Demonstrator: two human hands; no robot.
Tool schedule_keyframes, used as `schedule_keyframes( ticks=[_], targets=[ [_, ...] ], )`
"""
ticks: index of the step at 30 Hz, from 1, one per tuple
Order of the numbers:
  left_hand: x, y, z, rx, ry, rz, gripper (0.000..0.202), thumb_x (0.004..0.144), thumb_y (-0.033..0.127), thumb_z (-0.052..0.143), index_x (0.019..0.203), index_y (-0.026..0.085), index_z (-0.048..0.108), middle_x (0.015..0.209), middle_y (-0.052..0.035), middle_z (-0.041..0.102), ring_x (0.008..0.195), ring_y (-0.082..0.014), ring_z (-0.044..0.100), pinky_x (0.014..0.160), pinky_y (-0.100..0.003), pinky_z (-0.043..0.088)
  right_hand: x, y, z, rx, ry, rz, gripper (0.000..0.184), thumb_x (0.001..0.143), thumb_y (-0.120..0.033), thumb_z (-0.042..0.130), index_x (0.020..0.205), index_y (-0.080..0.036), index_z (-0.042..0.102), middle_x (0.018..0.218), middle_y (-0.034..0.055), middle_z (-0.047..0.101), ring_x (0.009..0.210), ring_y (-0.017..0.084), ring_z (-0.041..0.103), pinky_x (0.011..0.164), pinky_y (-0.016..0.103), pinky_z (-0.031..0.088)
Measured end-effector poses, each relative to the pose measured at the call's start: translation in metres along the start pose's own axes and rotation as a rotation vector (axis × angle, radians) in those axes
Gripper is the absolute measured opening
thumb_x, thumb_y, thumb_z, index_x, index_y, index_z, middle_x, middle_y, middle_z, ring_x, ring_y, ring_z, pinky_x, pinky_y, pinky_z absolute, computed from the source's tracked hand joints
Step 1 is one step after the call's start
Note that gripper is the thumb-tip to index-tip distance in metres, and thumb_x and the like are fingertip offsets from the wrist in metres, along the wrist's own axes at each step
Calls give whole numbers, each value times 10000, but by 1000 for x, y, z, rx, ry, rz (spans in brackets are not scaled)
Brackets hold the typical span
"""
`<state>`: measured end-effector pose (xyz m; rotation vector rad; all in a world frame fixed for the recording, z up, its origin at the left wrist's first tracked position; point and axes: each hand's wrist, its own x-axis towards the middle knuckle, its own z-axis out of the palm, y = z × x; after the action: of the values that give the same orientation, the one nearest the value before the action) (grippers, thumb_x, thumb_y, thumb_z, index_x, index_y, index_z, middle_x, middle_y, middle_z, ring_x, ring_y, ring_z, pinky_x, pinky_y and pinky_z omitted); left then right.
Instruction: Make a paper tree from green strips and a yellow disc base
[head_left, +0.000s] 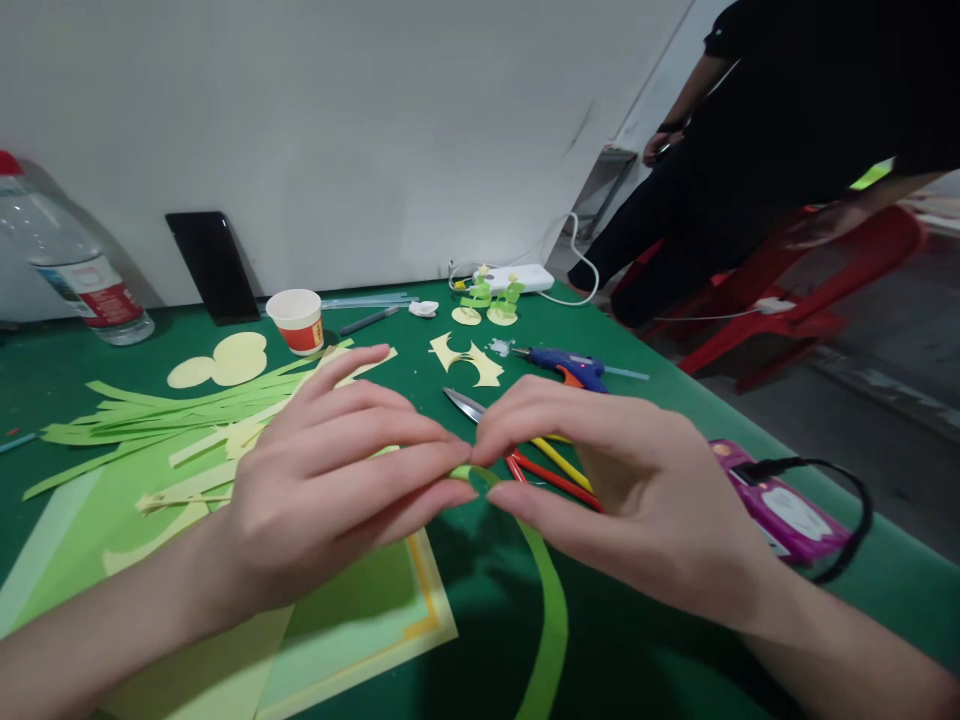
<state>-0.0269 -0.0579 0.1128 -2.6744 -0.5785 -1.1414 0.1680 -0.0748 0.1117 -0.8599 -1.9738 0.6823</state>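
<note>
My left hand and my right hand meet fingertip to fingertip above the green table. Both pinch the curled end of a long green paper strip, which hangs down toward me in a curve. Each hand's fingers are pressed together on the strip. Scissors with red and yellow handles lie just behind my right hand, partly hidden by it. Under my left wrist lie green and yellow paper sheets.
Several cut green strips and yellow paper circles lie at the left, with a paper cup, a water bottle and a black phone behind. A blue glue gun, small paper figures and a purple device sit right. A person in black sits on a red chair.
</note>
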Motion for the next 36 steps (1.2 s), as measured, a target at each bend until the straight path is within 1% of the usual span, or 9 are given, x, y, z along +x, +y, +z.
schedule_keyframes(
  ticks=[2, 7, 11, 14, 18, 21, 25, 31, 36],
  targets=[
    [0, -2, -3, 78, 10, 63, 71, 788, 266, 640, 793, 197, 661, 721, 28, 729, 628, -123, 647, 924, -407, 497, 3, 4, -3, 151, -83, 105, 27, 761, -191, 608, 787, -199, 613, 790, 0, 641, 753, 112, 578, 675, 228, 463],
    [-3, 0, -2, 221, 105, 127, 30, 785, 263, 633, 766, 258, 655, 676, 82, 704, 602, -112, 609, 1015, -406, 414, 7, 19, -3, 514, -357, 316, 125, 761, -319, 608, 814, -208, 634, 810, 15, 620, 785, 144, 565, 695, 272, 459],
    [-8, 4, -1, 240, 72, 152, 146, 851, 254, 537, 748, 271, 639, 663, 100, 682, 593, -93, 595, 1096, -400, 327, 7, 22, 2, 712, -422, 408, 123, 712, -288, 651, 800, -204, 631, 784, 5, 595, 747, 127, 534, 662, 253, 441],
    [-9, 4, 0, 212, 32, 146, 90, 828, 262, 576, 768, 241, 638, 672, 72, 686, 593, -109, 598, 1094, -442, 324, 7, 21, 5, 774, -426, 447, 95, 704, -242, 649, 788, -201, 632, 768, -11, 585, 729, 108, 525, 651, 229, 429],
    [-7, 2, 5, 130, 74, 122, 70, 759, 280, 660, 739, 217, 635, 647, 41, 682, 596, -139, 597, 1017, -477, 407, 9, 21, 5, 829, -433, 472, 71, 699, -191, 644, 768, -201, 630, 745, -30, 582, 699, 80, 517, 634, 194, 420],
    [-6, 0, 6, 79, 69, 99, 44, 745, 256, 669, 734, 230, 634, 642, 39, 677, 616, -151, 594, 993, -480, 426, 9, 21, 5, 838, -433, 469, 77, 695, -158, 646, 754, -204, 626, 734, -42, 580, 686, 68, 511, 631, 179, 418],
    [-5, -1, 7, 40, 53, 68, 54, 729, 240, 687, 724, 237, 633, 652, 41, 667, 651, -154, 588, 1007, -475, 408, 8, 23, 5, 796, -427, 423, 134, 661, -127, 679, 742, -214, 617, 747, -51, 587, 716, 68, 511, 694, 187, 418],
    [-5, 1, 8, 50, 29, 61, 32, 746, 192, 656, 742, 220, 641, 703, 38, 659, 720, -149, 582, 1041, -458, 354, 9, 26, 6, 713, -436, 392, 105, 692, -156, 668, 753, -215, 608, 778, -42, 592, 745, 74, 512, 731, 200, 416],
    [-6, 5, 7, 112, -19, 27, 43, 774, 173, 625, 752, 210, 628, 749, 50, 671, 740, -131, 581, 1057, -457, 331, 10, 25, 4, 528, -412, 411, 88, 698, -194, 664, 748, -197, 592, 751, -22, 566, 743, 101, 506, 707, 234, 404]
  ],
)
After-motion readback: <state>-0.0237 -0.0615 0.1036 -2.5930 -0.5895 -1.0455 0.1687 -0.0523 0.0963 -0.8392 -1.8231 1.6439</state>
